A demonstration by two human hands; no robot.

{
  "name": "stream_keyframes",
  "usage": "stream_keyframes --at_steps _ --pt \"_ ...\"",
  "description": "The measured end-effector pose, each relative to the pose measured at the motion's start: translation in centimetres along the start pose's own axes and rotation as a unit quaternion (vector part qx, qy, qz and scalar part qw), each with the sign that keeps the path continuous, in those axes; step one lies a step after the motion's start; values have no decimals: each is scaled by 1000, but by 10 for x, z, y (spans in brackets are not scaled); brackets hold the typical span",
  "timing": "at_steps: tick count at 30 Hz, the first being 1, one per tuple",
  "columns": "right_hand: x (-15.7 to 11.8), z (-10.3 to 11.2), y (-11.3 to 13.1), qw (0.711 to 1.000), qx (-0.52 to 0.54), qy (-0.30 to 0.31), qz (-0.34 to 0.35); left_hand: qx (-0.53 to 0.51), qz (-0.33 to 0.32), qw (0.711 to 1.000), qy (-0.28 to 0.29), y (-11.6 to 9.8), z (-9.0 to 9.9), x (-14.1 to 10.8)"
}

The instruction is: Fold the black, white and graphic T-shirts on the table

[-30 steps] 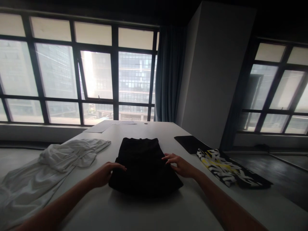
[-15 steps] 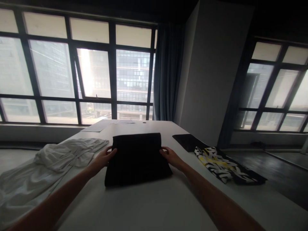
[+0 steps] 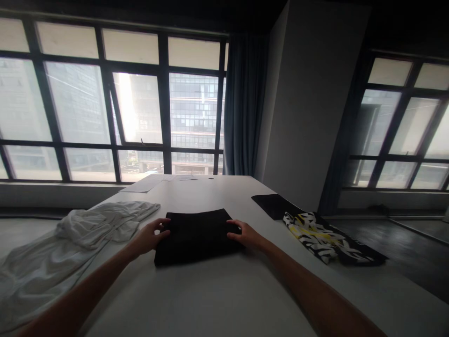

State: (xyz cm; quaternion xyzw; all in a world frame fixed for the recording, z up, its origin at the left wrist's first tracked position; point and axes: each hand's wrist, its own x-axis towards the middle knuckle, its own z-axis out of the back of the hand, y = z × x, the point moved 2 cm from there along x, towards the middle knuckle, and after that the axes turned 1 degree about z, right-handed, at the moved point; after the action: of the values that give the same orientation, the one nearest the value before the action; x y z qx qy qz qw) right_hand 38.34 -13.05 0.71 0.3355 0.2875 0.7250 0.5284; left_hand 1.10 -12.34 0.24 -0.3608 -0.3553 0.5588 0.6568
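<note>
A folded black garment (image 3: 198,238) lies low and nearly flat over the white table in front of me, a rectangle with a soft far edge. At its left side, my left hand (image 3: 151,235) holds it, thumb and forefinger showing on top. On the opposite side, my right hand (image 3: 246,235) grips the other edge, its thumb and forefinger reaching a little over the upper face. Fingers under the cloth are hidden.
Crumpled white fabric (image 3: 91,229) spreads along the left of the table (image 3: 206,299). A black garment with white and yellow print (image 3: 322,236) lies at the right edge, by a dark flat piece (image 3: 271,205). Paper sheets (image 3: 143,184) rest at the far left.
The folded black garment has tipped down from a raised tilt to nearly flat. Both hands have come slightly inward over it, with thumb and forefinger now showing on top.
</note>
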Motion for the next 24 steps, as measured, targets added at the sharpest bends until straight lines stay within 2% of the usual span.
stream_keyframes --at_steps 2,4,7,10,13,18,19,21,23,24 --pt "-1 3 -4 999 27 20 -7 -15 59 996 63 4 -1 -6" --pt "-2 6 -8 997 57 37 -35 -13 84 991 108 6 1 -11" --pt "-3 8 -9 992 97 49 -58 -12 74 989 126 1 6 -17" --pt "-3 4 -2 994 109 6 -21 -7 87 988 127 -8 11 -20" --pt "-4 -2 5 999 27 -14 -27 32 109 985 127 -16 11 -25" --pt "-14 -1 14 989 -98 64 -85 182 151 961 140 -21 11 -34" --pt "-16 1 17 985 -131 75 -88 226 142 955 129 -25 12 -37" --pt "-19 3 28 970 -226 57 -73 338 78 936 50 -41 12 -41" --pt "-16 -2 45 949 -314 6 -29 430 -33 901 -49 -64 2 -43" --pt "-13 -8 55 941 -337 -11 4 450 -88 886 -73 -75 -8 -42"
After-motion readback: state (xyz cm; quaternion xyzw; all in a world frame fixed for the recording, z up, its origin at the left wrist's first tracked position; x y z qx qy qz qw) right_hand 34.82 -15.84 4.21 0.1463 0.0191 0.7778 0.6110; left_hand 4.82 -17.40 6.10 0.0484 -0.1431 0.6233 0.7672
